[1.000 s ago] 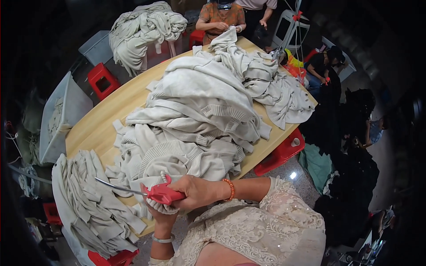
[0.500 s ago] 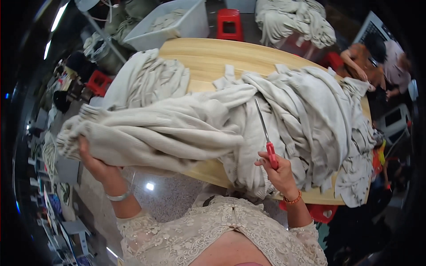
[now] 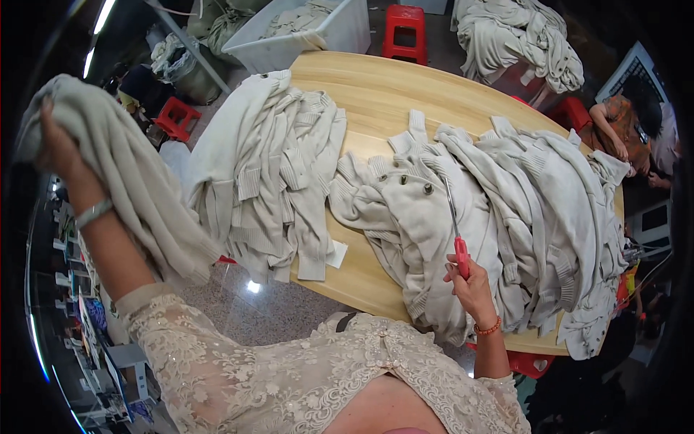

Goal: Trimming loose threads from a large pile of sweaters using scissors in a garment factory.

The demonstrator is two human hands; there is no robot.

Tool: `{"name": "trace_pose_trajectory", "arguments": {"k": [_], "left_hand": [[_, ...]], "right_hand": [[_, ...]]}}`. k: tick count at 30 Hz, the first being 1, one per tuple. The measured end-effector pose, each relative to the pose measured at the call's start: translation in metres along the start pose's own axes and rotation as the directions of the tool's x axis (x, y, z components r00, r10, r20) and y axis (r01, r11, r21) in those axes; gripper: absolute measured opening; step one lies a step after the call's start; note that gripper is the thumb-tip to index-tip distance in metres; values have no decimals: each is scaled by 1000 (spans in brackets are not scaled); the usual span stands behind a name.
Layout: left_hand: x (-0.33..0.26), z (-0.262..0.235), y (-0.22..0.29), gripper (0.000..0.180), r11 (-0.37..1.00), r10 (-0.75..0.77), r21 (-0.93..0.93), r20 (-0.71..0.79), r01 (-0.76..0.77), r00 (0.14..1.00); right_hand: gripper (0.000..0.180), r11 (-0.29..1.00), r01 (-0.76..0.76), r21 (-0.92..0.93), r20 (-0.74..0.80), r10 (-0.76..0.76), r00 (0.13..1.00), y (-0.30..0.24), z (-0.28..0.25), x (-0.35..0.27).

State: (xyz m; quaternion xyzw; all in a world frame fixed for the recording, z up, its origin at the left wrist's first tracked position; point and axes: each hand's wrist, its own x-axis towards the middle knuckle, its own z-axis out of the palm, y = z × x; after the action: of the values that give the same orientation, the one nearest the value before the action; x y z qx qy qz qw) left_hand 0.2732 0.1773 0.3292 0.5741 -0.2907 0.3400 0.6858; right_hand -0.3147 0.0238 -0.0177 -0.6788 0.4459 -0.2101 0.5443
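The left hand (image 3: pixel 54 145) is raised high at the person's left, its fingers closed on one end of a pale grey knitted sweater (image 3: pixel 137 188), which hangs from the grip and drapes down along the forearm, clear of the table (image 3: pixel 376 94). The right hand (image 3: pixel 470 286) sits at the near edge of the table, fingers wrapped round the red handles of a pair of scissors (image 3: pixel 457 235); the blades point up and away over the heap of unsorted sweaters (image 3: pixel 520 210) and appear closed, though they are too thin to judge for certain. To the left of that heap, and apart from it across a strip of bare wood, lies a flatter stack of sweaters (image 3: pixel 282 181) whose sleeves hang over the near edge. To carry the lifted sweater well, the grip is best kept high so that the hem does not drag on the stack, and the garment laid flat with sleeves in line with those beneath. The scissors are best held with the points turned away from the knit, since a loose tip could snag a stitch. Around the table stand red stools (image 3: pixel 403 25), a white bin (image 3: pixel 303 32) of garments and a further pile (image 3: pixel 513 40); another person (image 3: pixel 629 119) sits at the far right.
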Motion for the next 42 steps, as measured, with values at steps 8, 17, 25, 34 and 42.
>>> {"name": "trace_pose_trajectory", "arguments": {"k": [8, 17, 25, 34, 42], "left_hand": [[-97, 120, -319, 96, 576, -166, 695, 615, -430, 771], [-412, 121, -198, 51, 987, 25, 19, 963, -159, 270], [-556, 135, -14, 55, 963, 231, -237, 971, 130, 60], [-562, 145, -11, 56, 978, 207, -207, 978, 35, 17], [-566, 145, 4, 56, 961, 278, -276, 958, -35, 71]], "right_hand": [[23, 990, -81, -115, -233, 53, 971, -11, 3, 10], [21, 912, -363, -189, -488, 234, 841, 31, -28, -38], [73, 740, -320, -591, -459, 16, 888, 60, 48, -29], [22, 994, -36, -101, -402, -7, 916, 67, -43, -33], [21, 683, -412, -604, -713, -231, 662, 60, -212, -66]]}}
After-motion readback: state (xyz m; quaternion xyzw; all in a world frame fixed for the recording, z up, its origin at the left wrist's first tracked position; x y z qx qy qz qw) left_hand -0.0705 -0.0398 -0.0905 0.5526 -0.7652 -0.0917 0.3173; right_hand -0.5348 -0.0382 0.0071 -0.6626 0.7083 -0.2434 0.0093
